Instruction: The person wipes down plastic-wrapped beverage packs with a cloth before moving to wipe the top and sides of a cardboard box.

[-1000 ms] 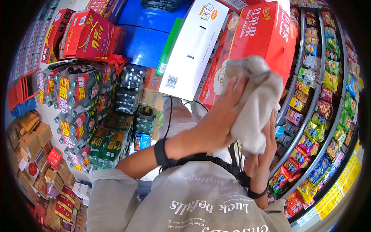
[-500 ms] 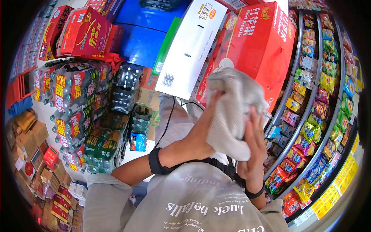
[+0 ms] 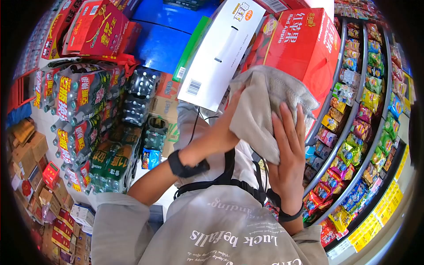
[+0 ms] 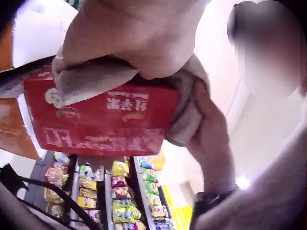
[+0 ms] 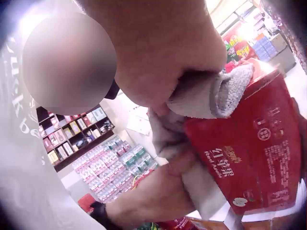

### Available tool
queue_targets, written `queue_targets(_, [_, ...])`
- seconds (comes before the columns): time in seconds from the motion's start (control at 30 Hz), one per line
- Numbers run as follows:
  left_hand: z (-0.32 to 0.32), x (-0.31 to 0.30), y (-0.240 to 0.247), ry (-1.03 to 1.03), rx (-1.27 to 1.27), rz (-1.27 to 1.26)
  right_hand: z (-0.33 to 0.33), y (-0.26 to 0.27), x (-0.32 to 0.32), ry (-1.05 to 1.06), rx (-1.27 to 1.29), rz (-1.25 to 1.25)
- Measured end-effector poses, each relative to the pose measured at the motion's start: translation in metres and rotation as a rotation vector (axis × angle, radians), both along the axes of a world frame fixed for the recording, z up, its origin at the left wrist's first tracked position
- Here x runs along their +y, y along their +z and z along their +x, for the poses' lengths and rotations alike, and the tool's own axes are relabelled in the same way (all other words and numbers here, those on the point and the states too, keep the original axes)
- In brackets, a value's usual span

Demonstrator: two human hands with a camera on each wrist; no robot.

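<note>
A grey cloth (image 3: 260, 106) is bunched between both hands, in front of a red apple carton (image 3: 304, 48). From the left side, the left hand (image 3: 218, 137) holds it, its fingers hidden behind the folds. The right hand (image 3: 289, 145) grips the right part, long fingers lying over the fabric and thumb out of sight. The left wrist view has the left hand (image 4: 134, 38) curled over the cloth (image 4: 96, 86), before the carton (image 4: 115, 115). In the right wrist view, folded cloth (image 5: 211, 96) sticks out from under the right hand (image 5: 168, 52), beside the carton (image 5: 249, 148).
A white box (image 3: 218, 53) stands left of the carton, with a blue surface (image 3: 161, 44) farther left. Wrapped bottle packs (image 3: 79, 97) are stacked at left, near cardboard boxes (image 3: 31, 150). Snack shelves (image 3: 353, 132) curve along the right. A cable hangs near the legs.
The cloth and hands have shifted left and away from the carton's front since the first frame. The cloth is now spread wider, and the right hand's fingers show more fully.
</note>
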State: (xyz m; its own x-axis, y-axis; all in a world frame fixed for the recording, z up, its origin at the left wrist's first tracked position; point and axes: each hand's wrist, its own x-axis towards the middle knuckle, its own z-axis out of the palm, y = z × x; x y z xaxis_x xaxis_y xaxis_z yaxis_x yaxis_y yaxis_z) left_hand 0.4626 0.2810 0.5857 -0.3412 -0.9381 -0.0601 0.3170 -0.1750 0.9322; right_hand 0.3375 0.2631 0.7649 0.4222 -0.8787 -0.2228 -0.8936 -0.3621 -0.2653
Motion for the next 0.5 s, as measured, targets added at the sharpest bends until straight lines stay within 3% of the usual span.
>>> queue_targets(0.1, [0.001, 0.024, 0.042, -0.055, -0.042, 0.104, -0.012, 0.007, 0.018, -0.182, -0.133, 0.035])
queue_targets(0.13, [0.002, 0.021, 0.054, 0.012, -0.174, -0.189, -0.017, 0.005, 0.023, -0.251, -0.216, 0.010])
queue_targets(0.23, [-0.002, -0.008, 0.074, 0.036, -0.353, -0.429, -0.026, -0.012, 0.027, -0.381, -0.380, -0.080])
queue_targets(0.27, [-0.007, -0.020, 0.070, 0.066, -0.302, -0.465, -0.039, -0.025, 0.043, -0.565, -0.595, 0.023])
queue_targets(0.33, [-0.013, -0.046, 0.058, 0.119, -0.193, -0.532, -0.029, -0.032, 0.031, -0.482, -0.395, -0.021])
queue_targets(0.4, [-0.015, -0.062, 0.033, 0.084, -0.125, -0.453, -0.002, -0.031, 0.006, -0.309, -0.207, -0.221])
queue_targets(0.5, [-0.015, -0.050, 0.008, 0.151, -0.099, -0.386, -0.002, -0.025, -0.001, -0.048, -0.127, -0.185])
